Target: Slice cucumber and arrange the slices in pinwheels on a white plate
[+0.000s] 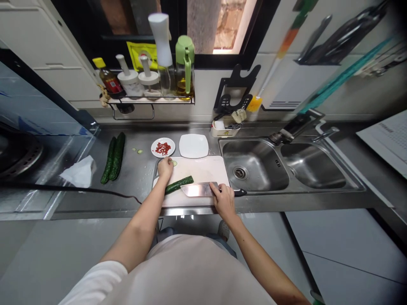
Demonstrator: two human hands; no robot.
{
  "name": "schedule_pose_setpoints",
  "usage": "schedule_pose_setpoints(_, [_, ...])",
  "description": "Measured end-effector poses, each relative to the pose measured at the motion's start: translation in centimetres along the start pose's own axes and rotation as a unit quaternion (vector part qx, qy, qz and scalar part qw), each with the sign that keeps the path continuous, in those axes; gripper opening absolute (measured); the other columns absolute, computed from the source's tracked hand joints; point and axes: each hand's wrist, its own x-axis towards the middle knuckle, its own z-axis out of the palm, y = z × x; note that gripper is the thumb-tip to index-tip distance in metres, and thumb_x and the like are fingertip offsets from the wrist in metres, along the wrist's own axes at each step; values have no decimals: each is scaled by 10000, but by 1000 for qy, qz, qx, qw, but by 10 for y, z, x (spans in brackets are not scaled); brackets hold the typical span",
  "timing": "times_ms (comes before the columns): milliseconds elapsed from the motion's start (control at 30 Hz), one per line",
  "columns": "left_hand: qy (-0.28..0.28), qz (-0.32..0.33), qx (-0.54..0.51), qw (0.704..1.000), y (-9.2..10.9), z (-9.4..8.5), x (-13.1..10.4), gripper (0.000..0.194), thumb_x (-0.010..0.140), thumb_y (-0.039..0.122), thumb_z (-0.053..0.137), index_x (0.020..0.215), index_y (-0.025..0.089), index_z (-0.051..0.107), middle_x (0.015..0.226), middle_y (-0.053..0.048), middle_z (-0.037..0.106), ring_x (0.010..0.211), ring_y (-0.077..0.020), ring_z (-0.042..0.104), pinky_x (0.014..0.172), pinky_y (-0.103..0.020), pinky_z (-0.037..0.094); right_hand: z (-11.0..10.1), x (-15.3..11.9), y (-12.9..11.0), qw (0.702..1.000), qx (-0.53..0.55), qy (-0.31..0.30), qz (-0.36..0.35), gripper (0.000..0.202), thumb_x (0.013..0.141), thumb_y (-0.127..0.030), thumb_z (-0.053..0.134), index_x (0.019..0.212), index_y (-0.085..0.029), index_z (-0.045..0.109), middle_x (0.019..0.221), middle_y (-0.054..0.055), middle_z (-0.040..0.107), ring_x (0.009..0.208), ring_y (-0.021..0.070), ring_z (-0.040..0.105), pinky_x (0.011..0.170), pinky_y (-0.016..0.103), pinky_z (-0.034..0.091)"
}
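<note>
1. Cucumber (178, 185) is laid aslant on the cutting board (206, 169), toward its near side, with its near-left end partly hidden by the left forearm.
2. Knife (197, 189) is gripped by the right hand (225, 198), fingers wrapped at the handle and blade root; the blade is held low over the board, by the cucumber, though contact cannot be made out.
3. Left hand (165, 168) is placed at the board's far-left corner, fingers curled beside a pale slice (174, 163); whether that slice is pinched cannot be made out.
4. Trimming or slicing is judged to be in hand, with a cut piece being dealt with.
5. For any further cut, the cucumber would need to be steadied by the left hand, fingertips tucked clear of the edge.
6. Two whole cucumbers (118, 154) are left uncut, left of the board.
</note>
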Motion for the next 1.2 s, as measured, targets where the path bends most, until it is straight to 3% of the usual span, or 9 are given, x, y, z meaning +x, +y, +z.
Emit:
schedule_pose_setpoints(333, [-13,115,15,993,-14,1,-6,234,831,277,600,1005,192,731,1042,-97,680,1002,-231,591,890,-314,437,12,1,1,998,49,27,3,539,822,-90,467,1326,-250,575,971,78,468,873,209,396,833,343,310])
schedule_pose_setpoints(700, [-2,118,6,993,-12,5,-8,243,862,258,572,1012,176,744,1074,-110,673,1018,-235,591,932,-331,443,27,7,-1,991,122,37,30,575,781,-67,440,1299,-264,591,947,53,474,877,193,424,837,338,318])
schedule_pose_setpoints(900, [-2,81,-50,995,-10,-5,-12,229,837,252,595,1006,182,731,1012,-83,695,945,-205,619,891,-304,463,24,11,3,981,178,7,78,529,813,-98,408,1284,-233,607,910,48,516,877,187,474,829,320,347])
schedule_pose_setpoints(1200, [-23,118,-102,988,-2,-19,-54,192,828,257,598,951,188,728,1006,-69,697,889,-192,630,865,-307,481,11,26,3,978,189,8,92,403,934,-267,394,1250,-220,639,863,56,549,860,191,511,790,286,372])
